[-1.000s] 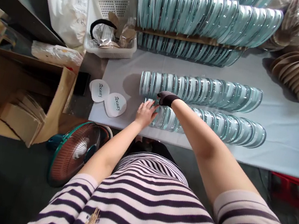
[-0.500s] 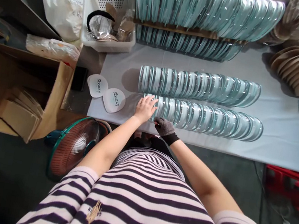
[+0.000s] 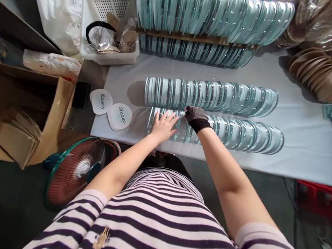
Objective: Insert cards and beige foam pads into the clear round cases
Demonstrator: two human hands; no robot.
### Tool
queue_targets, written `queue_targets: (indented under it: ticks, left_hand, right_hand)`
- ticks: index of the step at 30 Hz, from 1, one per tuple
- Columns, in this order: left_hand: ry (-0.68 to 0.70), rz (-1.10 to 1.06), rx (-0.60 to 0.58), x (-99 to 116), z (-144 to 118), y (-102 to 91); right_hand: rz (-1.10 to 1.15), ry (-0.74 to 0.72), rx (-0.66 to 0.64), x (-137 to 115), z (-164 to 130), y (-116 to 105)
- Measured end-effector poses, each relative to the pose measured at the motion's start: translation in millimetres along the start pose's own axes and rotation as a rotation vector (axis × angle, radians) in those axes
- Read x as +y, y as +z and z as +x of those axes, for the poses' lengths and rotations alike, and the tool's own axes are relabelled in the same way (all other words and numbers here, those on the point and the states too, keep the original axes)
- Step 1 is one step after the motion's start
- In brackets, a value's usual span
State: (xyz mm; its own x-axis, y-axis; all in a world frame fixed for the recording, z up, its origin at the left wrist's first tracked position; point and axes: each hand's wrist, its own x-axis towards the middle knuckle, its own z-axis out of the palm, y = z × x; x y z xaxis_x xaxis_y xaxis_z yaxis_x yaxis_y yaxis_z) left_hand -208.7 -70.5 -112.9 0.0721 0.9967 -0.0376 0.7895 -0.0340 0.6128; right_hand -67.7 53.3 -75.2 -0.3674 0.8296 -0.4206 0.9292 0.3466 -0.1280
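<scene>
Two rows of overlapping clear, teal-edged round packs lie on the white table (image 3: 307, 152). My left hand (image 3: 163, 125) rests flat, fingers spread, on the left end of the near row (image 3: 241, 133). My right hand (image 3: 195, 116), in a dark knit glove, sits on top of the same row just right of the left hand, fingers curled down among the packs. The far row (image 3: 212, 96) lies just behind both hands, untouched.
Taller stacks of the same packs (image 3: 210, 13) stand at the back. Brown discs in plastic (image 3: 327, 75) are at back right. A white basket (image 3: 110, 26), two "Beauty" labels (image 3: 111, 109), a cardboard box (image 3: 12, 111) and a floor fan (image 3: 77, 171) are to the left.
My right hand moved from the table's front edge up onto the top of the near row. My left hand stayed on the row's left end, fingers spreading slightly.
</scene>
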Motion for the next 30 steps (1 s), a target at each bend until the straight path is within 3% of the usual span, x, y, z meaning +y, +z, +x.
queue_targets:
  ticks: [3, 6, 9, 13, 18, 21, 25, 28, 30]
  left_hand:
    - [0.004, 0.015, -0.004, 0.0, 2.4, 7.0]
    - [0.011, 0.063, -0.008, -2.5, 2.4, 7.2]
    - [0.003, 0.084, -0.019, -3.5, 2.2, 6.1]
    - [-0.008, 0.079, -0.038, -4.0, 2.3, 7.2]
    - [0.016, 0.12, -0.043, -4.0, 1.1, 6.4]
    - [0.007, 0.193, -0.077, -1.7, 0.0, 3.6]
    - [-0.01, 0.307, -0.113, 1.9, -1.8, -0.5]
    - [-0.018, 0.354, -0.126, 4.5, -3.0, -3.6]
    - [-0.026, 0.363, -0.128, 8.7, -2.4, -4.7]
  right_hand:
    - [-0.088, -0.13, -0.24, -15.4, 37.5, -14.4]
    - [-0.152, -0.252, -0.396, -29.8, 54.4, -19.6]
    - [-0.169, -0.298, -0.393, -29.3, 52.1, -23.5]
    - [-0.071, -0.325, -0.221, -13.6, 16.9, -19.0]
    - [0.075, -0.256, -0.032, -0.2, -60.8, 25.3]
    - [0.046, -0.27, -0.06, 2.0, -94.6, 69.5]
    - [0.004, -0.3, -0.12, 3.0, -109.9, 120.2]
    - [0.033, -0.311, -0.103, 5.9, -111.8, 130.5]
    - [0.075, -0.285, -0.024, 12.5, -110.2, 118.5]
